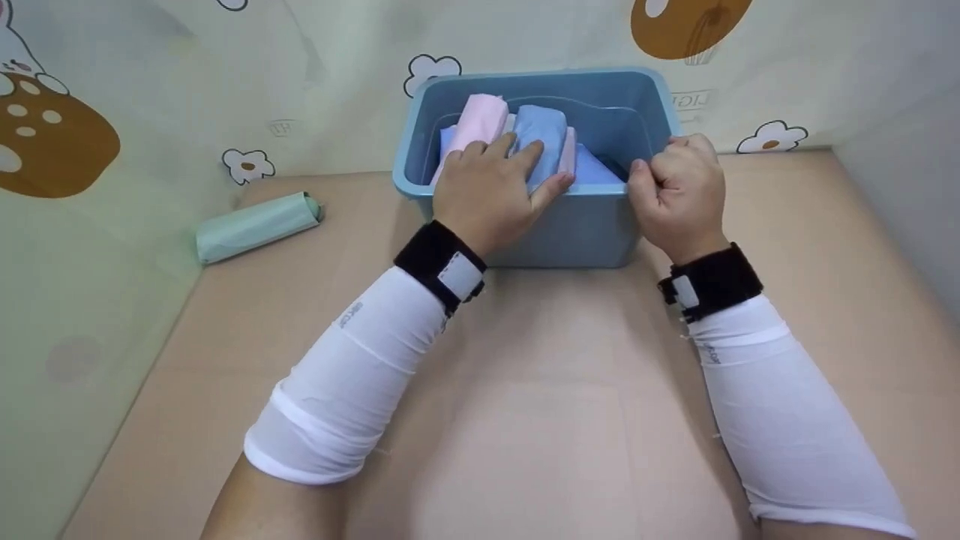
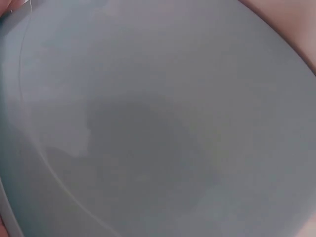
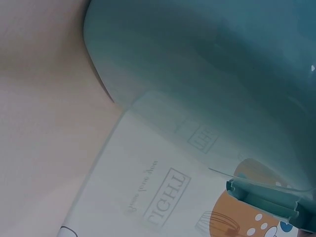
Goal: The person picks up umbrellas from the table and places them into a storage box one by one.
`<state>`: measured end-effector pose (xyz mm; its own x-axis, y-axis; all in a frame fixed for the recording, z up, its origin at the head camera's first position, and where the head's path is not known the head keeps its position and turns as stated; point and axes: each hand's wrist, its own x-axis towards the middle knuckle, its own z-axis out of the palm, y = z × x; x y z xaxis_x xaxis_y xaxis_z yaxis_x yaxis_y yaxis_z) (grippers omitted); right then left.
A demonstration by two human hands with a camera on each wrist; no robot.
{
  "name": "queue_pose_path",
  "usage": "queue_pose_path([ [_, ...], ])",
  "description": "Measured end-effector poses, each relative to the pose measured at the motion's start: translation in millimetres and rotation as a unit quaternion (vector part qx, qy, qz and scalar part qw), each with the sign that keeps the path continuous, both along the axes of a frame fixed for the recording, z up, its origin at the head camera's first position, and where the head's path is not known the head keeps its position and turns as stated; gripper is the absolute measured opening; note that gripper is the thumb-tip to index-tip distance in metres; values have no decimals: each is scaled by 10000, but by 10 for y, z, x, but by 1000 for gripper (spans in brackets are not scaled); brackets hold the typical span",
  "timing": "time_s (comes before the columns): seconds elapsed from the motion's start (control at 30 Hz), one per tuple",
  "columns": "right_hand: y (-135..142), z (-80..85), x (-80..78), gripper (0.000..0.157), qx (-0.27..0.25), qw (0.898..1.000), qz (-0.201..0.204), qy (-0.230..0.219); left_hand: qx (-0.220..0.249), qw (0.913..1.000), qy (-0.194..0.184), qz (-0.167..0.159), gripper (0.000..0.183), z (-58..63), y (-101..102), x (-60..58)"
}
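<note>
A blue plastic bin (image 1: 525, 232) stands against the back wall, holding a rolled pink bundle (image 1: 482, 116), a rolled blue bundle (image 1: 541, 127) and more pink and blue cloth-like pieces. Over the bin's front rim lies my left hand (image 1: 487, 187), fingers spread onto the pink and blue bundles, its thumb near the rim. My right hand (image 1: 679, 191) grips the bin's front right corner with curled fingers. The smooth bin wall (image 2: 158, 123) fills most of the left wrist view. In the right wrist view, the bin's side (image 3: 207, 74) takes up the top.
A light green rolled item (image 1: 259, 225), looking like a folded umbrella in its sleeve, lies to the left of the bin. A patterned sheet (image 1: 337, 82) covers the back and left walls. The tabletop (image 1: 540, 420) has a plain beige cover.
</note>
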<state>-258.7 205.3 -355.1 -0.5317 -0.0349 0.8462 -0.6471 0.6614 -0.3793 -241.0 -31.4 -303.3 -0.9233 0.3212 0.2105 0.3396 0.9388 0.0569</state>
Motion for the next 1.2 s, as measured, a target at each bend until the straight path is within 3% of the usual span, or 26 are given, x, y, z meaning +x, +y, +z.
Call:
queue_pose_path([
  [0.3,2,-11,-25,48,-62,10000,50,-25,459,9985,218,199,81,-8,-485,40],
  [0.47,14,-22,-51,48,-83,9999,62,13,973,9933,255,567,81,-48,-863,42],
  [0.73,79,-34,-46,49,-38,10000,-34,-76,1647,9776,262,1283,79,-223,-1589,2],
  [0.87,133,-34,-43,49,-42,9999,-92,-11,1684,9676,-270,1861,83,-333,-1973,-45],
  [1.03,174,-36,-39,49,-42,9998,-184,-17,1683,9422,-1228,2626,90,-529,-2450,-99],
  [1.2,171,-34,-45,49,-47,9998,-174,-14,1576,9252,-1655,3029,93,-769,-2827,-105],
])
